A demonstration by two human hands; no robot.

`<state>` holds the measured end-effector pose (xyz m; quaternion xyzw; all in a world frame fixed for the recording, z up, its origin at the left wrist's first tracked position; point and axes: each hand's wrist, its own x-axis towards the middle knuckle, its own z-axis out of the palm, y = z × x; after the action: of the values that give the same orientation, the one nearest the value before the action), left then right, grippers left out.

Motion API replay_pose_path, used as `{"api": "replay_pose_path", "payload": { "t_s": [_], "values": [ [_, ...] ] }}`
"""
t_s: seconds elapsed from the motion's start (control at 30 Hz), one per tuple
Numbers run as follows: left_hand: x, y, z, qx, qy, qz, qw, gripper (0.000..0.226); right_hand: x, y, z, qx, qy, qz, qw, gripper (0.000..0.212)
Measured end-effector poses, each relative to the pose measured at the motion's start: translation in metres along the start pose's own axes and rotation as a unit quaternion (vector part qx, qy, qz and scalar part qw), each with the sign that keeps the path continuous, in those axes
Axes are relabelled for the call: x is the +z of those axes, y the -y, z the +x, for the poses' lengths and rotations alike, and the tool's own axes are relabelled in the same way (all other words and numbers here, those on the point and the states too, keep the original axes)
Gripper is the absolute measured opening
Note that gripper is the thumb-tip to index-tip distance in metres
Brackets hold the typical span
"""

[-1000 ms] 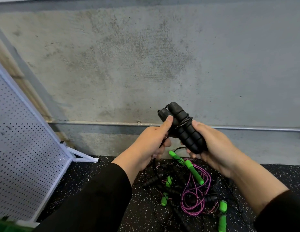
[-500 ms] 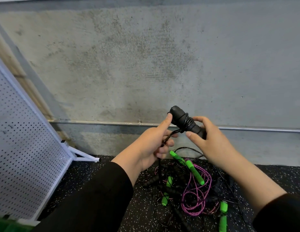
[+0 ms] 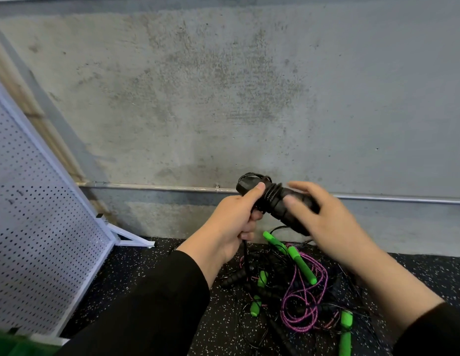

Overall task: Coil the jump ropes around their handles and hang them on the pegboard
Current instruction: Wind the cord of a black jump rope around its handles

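Handles of a black jump rope, bundled side by side and bound with several turns of thin black cord, are held in the air in front of a bare concrete wall, above a heap of other ropes. The left hand is closed round the cord, its thumb pressed against the wound end of the bundle while a length of the cord hangs down from the fist toward the floor. The right hand is cupped over the far end of the handles, thumb and fingers spread and only partly curled; motion blur makes it impossible to tell how firmly it grips. Both arms wear black sleeves.

Directly below the hands, a tangle of jump ropes lies on the speckled black rubber floor: bright green handles, a looped purple rope, more black foam handles and thin black cords, all knotted together.

A white pegboard on a white frame stands tilted at the left edge of the view, well apart from the hands and the heap, its foot resting on the floor near the wall. A metal pipe runs along the wall behind the hands.
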<state>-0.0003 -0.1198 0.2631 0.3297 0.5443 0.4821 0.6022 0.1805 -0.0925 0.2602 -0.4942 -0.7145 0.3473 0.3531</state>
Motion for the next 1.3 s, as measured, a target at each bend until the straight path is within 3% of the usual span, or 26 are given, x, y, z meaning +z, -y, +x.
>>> {"api": "replay_pose_path", "payload": {
  "t_s": [0.03,0.1,0.17,0.27,0.33,0.43,0.53,0.63,0.77,1.03,1.3],
  "values": [
    [-0.001,-0.001,0.000,0.001,0.017,-0.001,1.000,0.036,-0.004,0.001,0.001,0.068,0.013,0.120,0.990,0.029],
    [-0.002,-0.001,-0.002,0.003,0.039,0.001,0.999,0.036,-0.010,0.002,-0.002,0.206,0.087,0.360,0.906,0.047],
    [-0.001,-0.002,-0.003,0.002,0.051,0.000,0.999,0.036,-0.018,0.007,-0.006,0.279,0.167,0.437,0.839,0.053],
    [0.000,-0.002,-0.004,0.001,0.060,-0.004,0.998,0.033,-0.021,0.006,-0.008,0.290,0.243,0.463,0.802,0.055],
    [0.000,-0.003,-0.004,0.003,0.057,-0.002,0.998,0.032,-0.019,0.003,-0.006,0.261,0.243,0.468,0.808,0.051],
    [0.001,-0.004,-0.004,-0.007,0.050,0.006,0.999,0.032,-0.015,0.002,-0.004,0.211,0.182,0.437,0.856,0.042],
    [0.001,-0.004,-0.004,-0.036,0.047,0.023,0.998,0.047,-0.016,0.002,0.000,0.163,0.105,0.387,0.901,0.029],
    [0.002,-0.005,-0.003,-0.045,0.056,0.054,0.996,0.073,-0.017,-0.002,0.003,0.118,0.045,0.250,0.960,0.024],
    [0.003,-0.003,-0.002,-0.050,0.049,0.088,0.994,0.080,-0.015,-0.008,0.004,0.048,0.016,0.055,0.997,0.022],
    [-0.001,-0.003,0.002,-0.024,0.010,0.045,0.999,0.073,-0.005,-0.024,0.006,-0.031,0.041,-0.190,0.980,0.051],
    [-0.007,0.008,0.004,-0.028,-0.080,0.019,0.996,0.050,0.012,-0.007,0.000,-0.111,0.019,-0.278,0.954,0.066]
  ]
}}
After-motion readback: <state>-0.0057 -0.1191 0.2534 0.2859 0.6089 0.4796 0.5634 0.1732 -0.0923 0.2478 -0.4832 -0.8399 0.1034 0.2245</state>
